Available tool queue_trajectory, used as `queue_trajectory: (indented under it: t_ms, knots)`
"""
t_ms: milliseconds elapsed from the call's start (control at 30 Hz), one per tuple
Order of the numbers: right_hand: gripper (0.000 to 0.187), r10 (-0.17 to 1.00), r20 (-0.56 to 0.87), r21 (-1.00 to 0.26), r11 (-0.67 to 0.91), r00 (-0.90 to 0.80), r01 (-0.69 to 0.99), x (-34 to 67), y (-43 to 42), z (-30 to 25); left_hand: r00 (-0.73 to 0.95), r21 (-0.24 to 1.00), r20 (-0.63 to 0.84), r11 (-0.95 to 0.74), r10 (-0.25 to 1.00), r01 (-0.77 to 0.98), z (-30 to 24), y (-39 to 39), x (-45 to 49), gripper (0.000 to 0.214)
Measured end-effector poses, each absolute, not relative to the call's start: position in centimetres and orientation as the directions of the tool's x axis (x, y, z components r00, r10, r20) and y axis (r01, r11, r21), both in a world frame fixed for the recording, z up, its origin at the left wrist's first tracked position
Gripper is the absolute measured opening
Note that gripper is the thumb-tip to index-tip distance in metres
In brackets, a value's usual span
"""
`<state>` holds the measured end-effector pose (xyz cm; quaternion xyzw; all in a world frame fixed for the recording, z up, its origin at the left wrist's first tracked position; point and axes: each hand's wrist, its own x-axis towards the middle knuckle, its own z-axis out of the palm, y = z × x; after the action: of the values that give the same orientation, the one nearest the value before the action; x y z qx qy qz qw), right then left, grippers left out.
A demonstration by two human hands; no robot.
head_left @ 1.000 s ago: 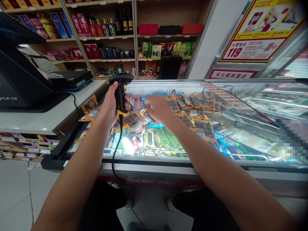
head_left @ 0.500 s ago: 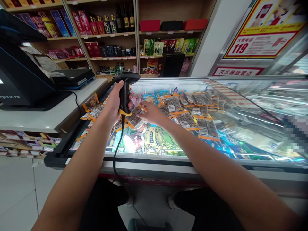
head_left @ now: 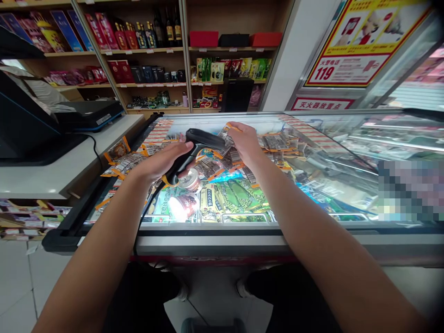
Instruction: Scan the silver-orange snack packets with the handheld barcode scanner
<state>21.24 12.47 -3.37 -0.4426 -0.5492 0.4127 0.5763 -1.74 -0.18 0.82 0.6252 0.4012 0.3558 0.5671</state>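
Note:
My left hand (head_left: 169,159) is wrapped round the handle of a black and yellow barcode scanner (head_left: 204,138), whose head points right. A cable runs from its base down over the freezer's front edge. My right hand (head_left: 244,141) pinches an orange-edged snack packet (head_left: 227,138) by its top, just in front of the scanner head. Below both hands lie more orange-edged packets (head_left: 210,166), round tubs (head_left: 183,206) and green bags (head_left: 243,196) inside the chest freezer (head_left: 229,236).
At left stands a white counter (head_left: 45,178) with a dark checkout machine (head_left: 21,115) and a black scale (head_left: 92,113). Orange-edged packets (head_left: 123,162) lie by the freezer's left side. Stocked shelves (head_left: 149,51) rise behind. A glass lid (head_left: 333,152) covers the freezer's right part.
My right hand has lifted up and away with the packet in it. The scanner has tilted from upright to pointing right, towards the packet. The view has shifted slightly right.

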Motion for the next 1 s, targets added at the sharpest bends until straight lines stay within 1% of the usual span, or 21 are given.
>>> queue_trajectory:
  t_ms: [167,267,533,733,1000]
  knots:
    - [0.038,0.955,0.287,-0.958,0.287,0.066,0.019,21.5,12.4,-3.3,0.482,0.985,-0.028,-0.058,0.875,0.162,0.8,-0.5,-1.5,0.050]
    - [0.040,0.960,0.272,-0.962,0.270,0.072,0.034,21.5,12.2,-3.1,0.503,0.979,-0.043,-0.065,0.863,0.195,0.6,-0.3,-1.6,0.049]
    - [0.032,0.955,0.286,-0.958,0.283,0.079,0.042,21.6,12.0,-2.8,0.506,0.974,-0.013,-0.104,0.862,0.202,0.6,0.0,-2.1,0.048]
    - [0.034,0.939,0.338,-0.941,0.337,0.070,0.027,21.8,13.0,-3.6,0.512,0.967,0.001,-0.132,0.859,0.219,0.7,-0.2,-2.3,0.047]
    - [0.035,0.937,0.337,-0.941,0.335,0.087,0.044,22.0,12.9,-3.3,0.493,0.967,-0.004,-0.122,0.870,0.224,0.7,-0.2,-2.5,0.047]
